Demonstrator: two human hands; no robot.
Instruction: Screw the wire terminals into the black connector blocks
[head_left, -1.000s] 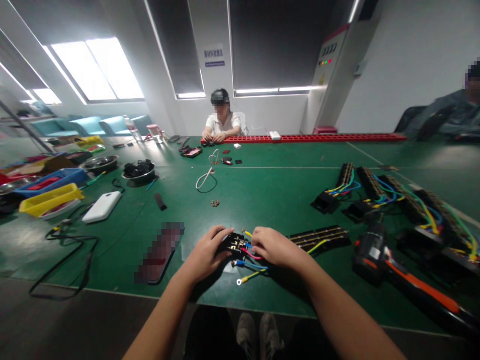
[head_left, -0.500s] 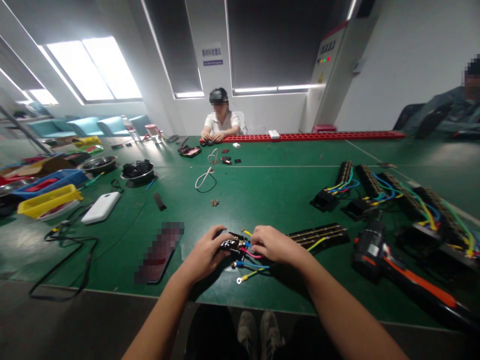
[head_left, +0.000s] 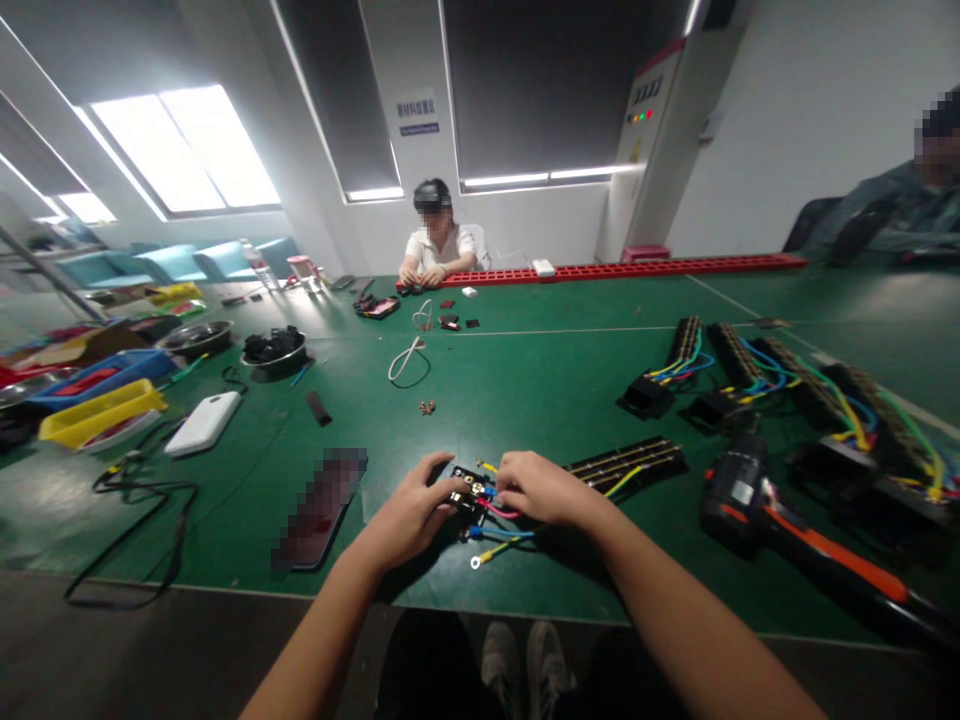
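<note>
My left hand (head_left: pixel 416 508) grips a small black terminal block (head_left: pixel 466 484) with brass screw points, thumb across its near side. At the block's right edge, my right hand (head_left: pixel 536 487) has its fingers closed round a blue-sleeved wire lug (head_left: pixel 490 491); the fingertips partly cover it. A pink-red wire (head_left: pixel 501 511) curves out just below those fingers. Nearer me lie a loose blue wire (head_left: pixel 499 533) and a yellow-green wire (head_left: pixel 506 549) with a bare ring lug. Behind my right hand, a black strip with brass rails (head_left: pixel 634 464) lies on the green table.
An orange-black power screwdriver (head_left: pixel 742 495) lies at right, below several wired strips (head_left: pixel 739 360). Left of my hands are a phone (head_left: pixel 322 515), a white power bank (head_left: pixel 202 424) and a black cable (head_left: pixel 176 540). Small brass screws (head_left: pixel 427 407) lie ahead. A co-worker (head_left: pixel 439 245) sits opposite.
The terminal block has turned so its top with brass points faces up more plainly. My left fingers have shifted slightly on it; my right hand stays at the lug.
</note>
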